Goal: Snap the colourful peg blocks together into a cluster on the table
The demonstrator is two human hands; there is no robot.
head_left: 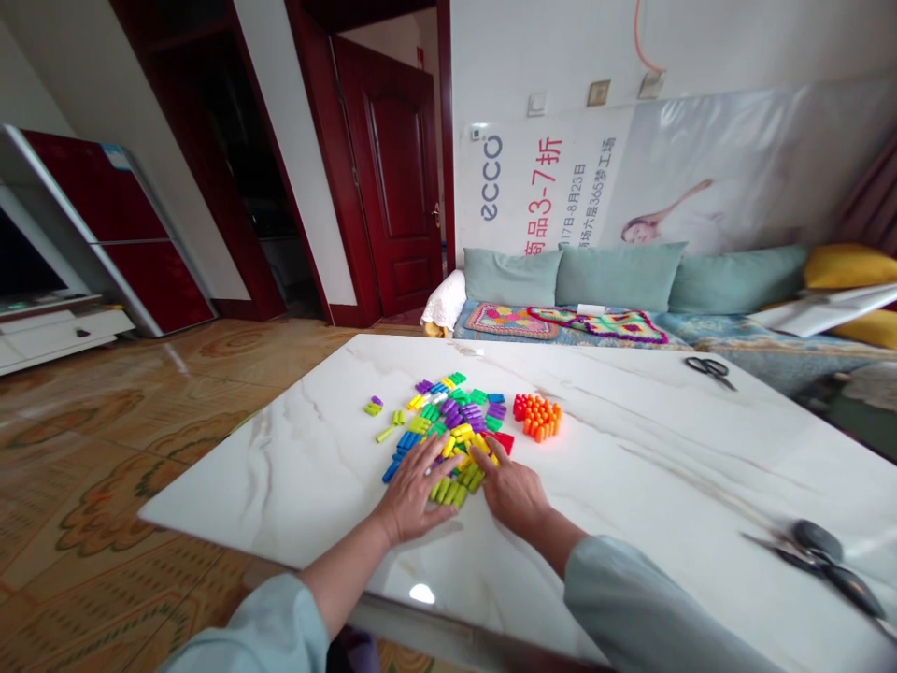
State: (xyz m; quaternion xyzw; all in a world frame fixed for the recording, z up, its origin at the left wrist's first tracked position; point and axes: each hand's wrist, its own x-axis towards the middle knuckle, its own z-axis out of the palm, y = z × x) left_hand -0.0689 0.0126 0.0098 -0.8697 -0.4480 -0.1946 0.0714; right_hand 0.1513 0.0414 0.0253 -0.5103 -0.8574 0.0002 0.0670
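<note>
A pile of small coloured plastic cylinders (473, 416) lies on the white marble-patterned table (301, 449), mixed in purple, green, blue, yellow and lime. My left hand (413, 491) rests over the near left side of the pile, fingers spread, beside blue cylinders (393, 467) and lime cylinders (448, 491). My right hand (517, 491) reaches in from the right, its fingers stretched out at yellow cylinders (480, 445) and close to red cylinders (503, 439). Part of the pile is hidden under both hands. Standing upright to the right is a tight group of orange and red cylinders (541, 418).
Scissors (711, 370) lie at the table's far right, and another dark-handled pair (817, 556) at the near right. A few lime cylinders (385, 433) lie loose left of the pile. Beyond the table stands a sofa with green cushions (620, 276).
</note>
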